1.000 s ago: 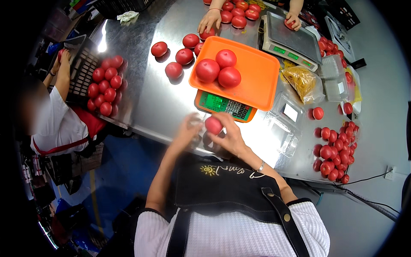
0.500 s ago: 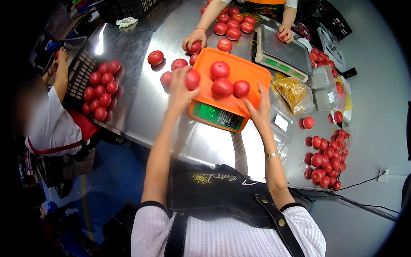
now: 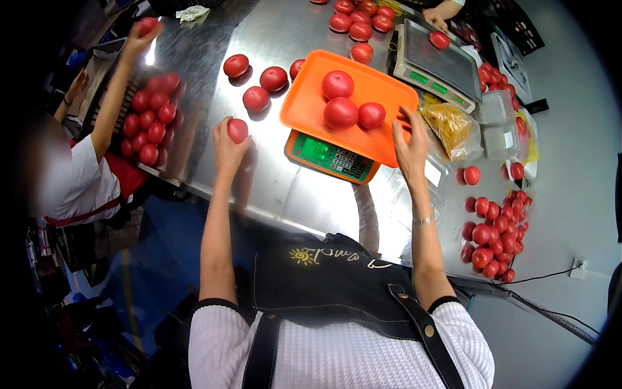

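My left hand (image 3: 228, 150) is closed around a red tomato (image 3: 238, 130), just above or at the steel table left of the scale. An orange tray (image 3: 299, 111) rests on the orange scale (image 3: 334, 163) with a lit green display. Three tomatoes (image 3: 340, 113) sit in the tray. At the tray's right edge is my right hand (image 3: 411, 144), fingers apart and thumb over the rim; whether it presses on the rim I cannot tell. Several loose tomatoes (image 3: 256, 98) lie beyond my left hand, beside the tray.
A second scale (image 3: 440, 61) bears one tomato, near a co-worker's hand (image 3: 440, 14). Bagged yellow strands (image 3: 451, 129) and clear plastic boxes (image 3: 497, 133) stand right, with a tomato heap (image 3: 495, 236). Left, another person lifts a tomato (image 3: 148, 26) beside a black crate (image 3: 107, 104).
My left hand has moved left and nearer, away from the tray, with the tomato. The far co-worker's hands have drawn back, leaving a tomato on the second scale. The left co-worker has raised a tomato.
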{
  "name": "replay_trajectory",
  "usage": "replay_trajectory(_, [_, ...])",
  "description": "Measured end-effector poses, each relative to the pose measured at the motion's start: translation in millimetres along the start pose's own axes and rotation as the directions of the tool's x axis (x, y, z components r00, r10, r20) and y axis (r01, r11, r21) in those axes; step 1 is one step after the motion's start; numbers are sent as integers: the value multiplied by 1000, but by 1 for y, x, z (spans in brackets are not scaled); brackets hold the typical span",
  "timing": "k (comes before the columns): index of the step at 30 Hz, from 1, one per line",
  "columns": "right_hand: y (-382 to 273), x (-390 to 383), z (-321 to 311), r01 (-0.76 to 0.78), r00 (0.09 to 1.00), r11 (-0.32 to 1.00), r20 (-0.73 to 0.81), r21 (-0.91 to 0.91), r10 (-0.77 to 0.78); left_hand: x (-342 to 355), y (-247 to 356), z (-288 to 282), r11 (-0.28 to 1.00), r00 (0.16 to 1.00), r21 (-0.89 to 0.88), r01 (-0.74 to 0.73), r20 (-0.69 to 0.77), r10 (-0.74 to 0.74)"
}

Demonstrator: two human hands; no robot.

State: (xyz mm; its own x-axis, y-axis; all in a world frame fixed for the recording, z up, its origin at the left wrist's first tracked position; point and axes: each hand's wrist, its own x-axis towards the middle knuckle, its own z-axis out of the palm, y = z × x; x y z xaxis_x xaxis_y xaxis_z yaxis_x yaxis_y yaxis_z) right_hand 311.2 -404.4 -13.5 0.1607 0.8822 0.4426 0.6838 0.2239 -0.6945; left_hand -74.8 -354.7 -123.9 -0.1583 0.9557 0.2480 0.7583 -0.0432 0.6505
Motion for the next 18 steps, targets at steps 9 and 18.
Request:
replay_trajectory(9, [-3,123,117,49,825,969,556,-241,97,10,44,5,987,990,-158,-25,-140,3])
replay_trajectory(18, [-60,54,27,-322,934,843,288,431,209,65,159,35,866,925,-356,-352,10,380])
